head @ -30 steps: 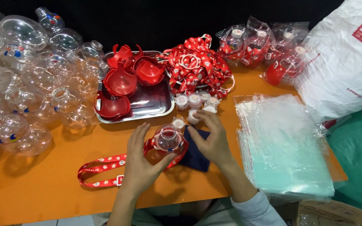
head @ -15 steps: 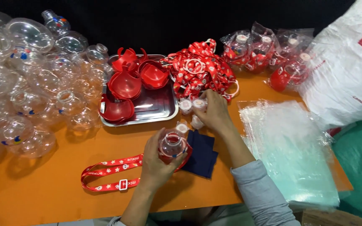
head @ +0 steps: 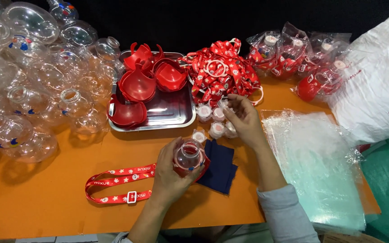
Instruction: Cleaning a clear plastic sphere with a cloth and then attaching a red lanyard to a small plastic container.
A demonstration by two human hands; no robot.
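My left hand [head: 173,169] grips a round clear bottle with a red lower half [head: 189,157], neck up, over a dark blue cloth [head: 220,166]. A red printed lanyard [head: 119,183] trails from the bottle to the left across the orange table [head: 46,207]. My right hand [head: 244,118] has reached to a small cluster of white caps [head: 211,121] by the tray's corner, fingers pinched on one cap [head: 225,105].
A metal tray [head: 176,114] holds several red half-shells [head: 137,85]. Many clear round bottles [head: 28,90] crowd the left. A pile of red lanyards [head: 219,72] lies behind the caps. Bagged finished bottles [head: 293,56], a clear bag stack [head: 316,166] and a white sack [head: 377,76] sit at right.
My right hand left the bottle and reached forward to the white caps, closing on one. My left hand kept hold of the bottle and stood it more upright.
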